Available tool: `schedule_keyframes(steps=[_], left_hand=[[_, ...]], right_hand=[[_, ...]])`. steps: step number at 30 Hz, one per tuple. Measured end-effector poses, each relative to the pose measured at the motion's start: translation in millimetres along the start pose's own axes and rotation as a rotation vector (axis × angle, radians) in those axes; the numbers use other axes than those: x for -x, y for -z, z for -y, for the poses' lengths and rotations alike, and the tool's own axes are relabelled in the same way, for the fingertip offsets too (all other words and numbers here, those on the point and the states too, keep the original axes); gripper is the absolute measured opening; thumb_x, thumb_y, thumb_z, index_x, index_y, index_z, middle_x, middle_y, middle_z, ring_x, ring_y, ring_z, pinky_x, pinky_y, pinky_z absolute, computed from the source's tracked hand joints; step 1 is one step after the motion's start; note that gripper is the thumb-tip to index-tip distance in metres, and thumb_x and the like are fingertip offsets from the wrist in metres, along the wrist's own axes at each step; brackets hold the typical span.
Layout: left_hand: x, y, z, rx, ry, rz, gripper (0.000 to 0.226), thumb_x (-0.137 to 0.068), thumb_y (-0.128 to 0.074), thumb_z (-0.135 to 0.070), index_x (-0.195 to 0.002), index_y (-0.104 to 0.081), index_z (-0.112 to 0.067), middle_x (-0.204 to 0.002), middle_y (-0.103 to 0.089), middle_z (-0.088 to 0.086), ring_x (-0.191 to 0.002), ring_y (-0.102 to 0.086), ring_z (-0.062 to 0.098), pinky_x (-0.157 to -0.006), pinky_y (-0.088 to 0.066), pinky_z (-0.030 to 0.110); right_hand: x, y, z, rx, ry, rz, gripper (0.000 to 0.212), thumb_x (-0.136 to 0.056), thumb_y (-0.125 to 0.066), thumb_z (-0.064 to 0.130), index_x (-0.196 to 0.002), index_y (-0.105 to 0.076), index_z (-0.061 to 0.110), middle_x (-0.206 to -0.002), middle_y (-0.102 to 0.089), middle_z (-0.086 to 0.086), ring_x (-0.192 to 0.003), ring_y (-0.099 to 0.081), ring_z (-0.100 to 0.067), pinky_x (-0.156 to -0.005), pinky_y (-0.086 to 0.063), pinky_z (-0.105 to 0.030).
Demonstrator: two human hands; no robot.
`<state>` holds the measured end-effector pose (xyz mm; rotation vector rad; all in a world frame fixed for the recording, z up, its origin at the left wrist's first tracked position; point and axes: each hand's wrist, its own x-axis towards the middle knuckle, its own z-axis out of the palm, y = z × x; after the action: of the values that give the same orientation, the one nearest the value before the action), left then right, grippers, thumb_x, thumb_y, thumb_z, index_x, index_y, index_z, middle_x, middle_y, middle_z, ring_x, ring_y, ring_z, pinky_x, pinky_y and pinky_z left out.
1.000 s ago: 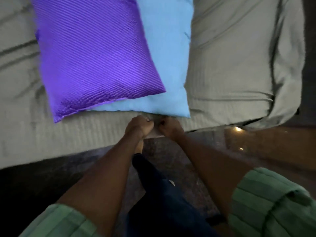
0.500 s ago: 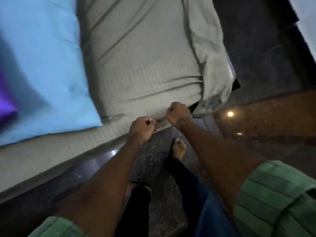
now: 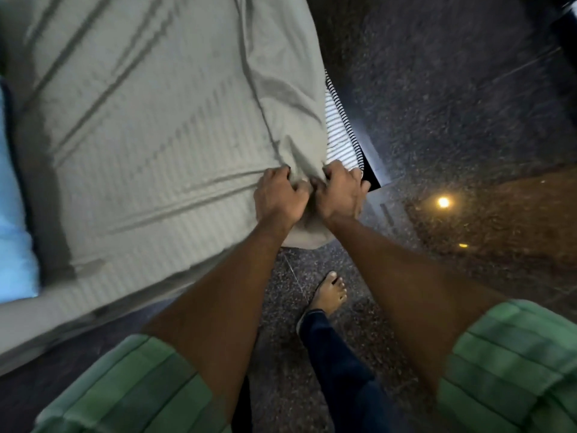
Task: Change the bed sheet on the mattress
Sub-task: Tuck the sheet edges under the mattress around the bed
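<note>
Green sleeves (image 3: 125, 389) run off the bottom edge. Left hand (image 3: 278, 196) and right hand (image 3: 338, 193), fingers curled, bunch the grey sheet (image 3: 156, 120) at the mattress (image 3: 338, 129) corner, fingertips buried in cloth. A blue pillow (image 3: 14, 214) is cropped at left.

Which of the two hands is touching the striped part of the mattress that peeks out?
The right hand: it lies against the bared striped mattress corner, while the left hand grips only the grey-green sheet.
</note>
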<state>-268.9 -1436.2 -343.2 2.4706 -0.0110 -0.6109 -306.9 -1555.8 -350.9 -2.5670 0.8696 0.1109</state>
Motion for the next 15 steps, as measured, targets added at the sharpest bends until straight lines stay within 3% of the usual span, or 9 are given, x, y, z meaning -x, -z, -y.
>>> schedule_keyframes(steps=[2, 3, 7, 8, 10, 12, 15], left_hand=[[-3, -12, -15, 0.025, -0.007, -0.011, 0.054, -0.083, -0.047, -0.056, -0.114, -0.065, -0.016, -0.116, -0.062, 0.013, -0.113, -0.056, 0.036, -0.100, -0.046, 0.049], [-1, -17, -21, 0.048, -0.004, -0.006, 0.051, -0.087, -0.048, -0.057, -0.118, -0.064, -0.020, -0.120, -0.060, 0.011, -0.116, -0.054, 0.035, -0.102, -0.044, 0.051], [11, -22, -38, -0.088, -0.064, 0.068, 0.039, -0.099, -0.050, -0.050, -0.134, -0.055, -0.035, -0.144, -0.041, 0.007, -0.130, -0.042, 0.035, -0.104, -0.036, 0.056], [13, -21, -38, -0.199, -0.144, 0.058, 0.040, -0.099, -0.051, -0.046, -0.137, -0.052, -0.036, -0.146, -0.039, 0.008, -0.129, -0.041, 0.036, -0.102, -0.037, 0.057], [10, -20, -40, -0.303, -0.311, 0.067, 0.047, -0.098, -0.050, -0.042, -0.144, -0.044, -0.036, -0.148, -0.039, 0.008, -0.130, -0.042, 0.035, -0.100, -0.040, 0.058], [-1, -24, -55, 0.015, -0.322, 0.141, 0.052, -0.099, -0.043, -0.040, -0.148, -0.047, -0.025, -0.148, -0.049, 0.007, -0.133, -0.046, 0.031, -0.109, -0.040, 0.053], [-14, -19, -99, 0.911, 0.048, 0.374, 0.049, -0.105, -0.038, -0.036, -0.127, -0.067, -0.003, -0.127, -0.069, 0.017, -0.117, -0.065, 0.025, -0.111, -0.047, 0.042]], right_hand=[[-13, 10, -17, -0.200, 0.045, -0.004, 0.012, -0.085, -0.071, 0.027, -0.089, -0.060, 0.025, -0.090, -0.065, 0.000, -0.097, -0.054, -0.030, -0.084, -0.038, -0.042], [-19, 16, -27, -0.313, 0.015, -0.039, 0.017, -0.084, -0.069, 0.021, -0.081, -0.054, 0.027, -0.081, -0.061, 0.003, -0.087, -0.055, -0.028, -0.079, -0.042, -0.043], [-49, 33, -68, -0.763, -0.460, -0.253, 0.029, -0.088, -0.040, -0.003, -0.082, -0.040, 0.026, -0.071, -0.060, -0.001, -0.060, -0.059, -0.021, -0.062, -0.051, -0.041], [-51, 38, -75, -0.775, -0.496, -0.265, 0.028, -0.090, -0.040, -0.005, -0.085, -0.042, 0.023, -0.074, -0.058, -0.001, -0.059, -0.059, -0.019, -0.061, -0.050, -0.041], [-48, 47, -79, -0.624, -0.357, -0.170, 0.016, -0.092, -0.057, 0.007, -0.092, -0.048, 0.020, -0.077, -0.057, 0.003, -0.067, -0.058, -0.017, -0.068, -0.052, -0.042], [-35, 47, -67, -0.571, -0.141, -0.044, 0.017, -0.090, -0.068, 0.027, -0.098, -0.056, 0.019, -0.082, -0.062, 0.004, -0.076, -0.061, -0.017, -0.073, -0.052, -0.037], [-16, 40, -41, -0.618, 0.046, 0.044, 0.020, -0.093, -0.063, 0.043, -0.109, -0.060, 0.032, -0.099, -0.066, 0.020, -0.094, -0.062, -0.001, -0.084, -0.048, -0.029]])
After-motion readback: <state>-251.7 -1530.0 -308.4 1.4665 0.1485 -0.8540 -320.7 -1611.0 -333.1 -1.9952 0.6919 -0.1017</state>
